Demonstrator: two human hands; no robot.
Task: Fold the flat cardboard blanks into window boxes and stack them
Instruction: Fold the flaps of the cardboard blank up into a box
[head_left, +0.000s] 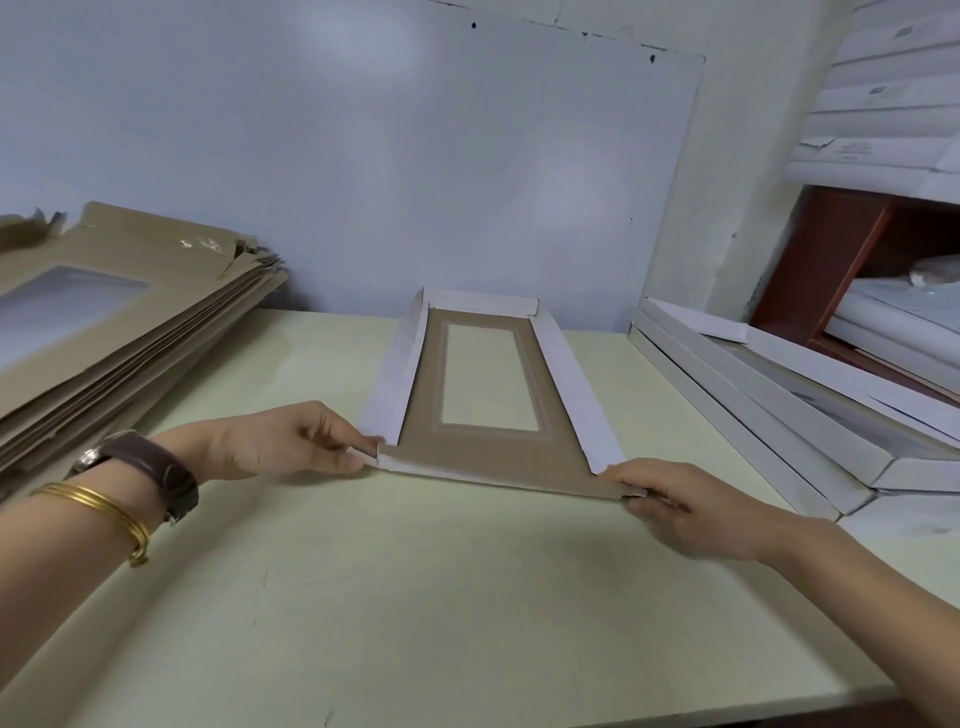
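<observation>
On the brown windowed cardboard blank (418, 395) three walls are raised; the last flap is pinched by left hand (280, 441) and right hand (675, 504).

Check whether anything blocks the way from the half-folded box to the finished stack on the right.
Nothing visible does: only bare pale green tabletop lies between the half-folded brown cardboard window box and the stack of white folded boxes.
</observation>
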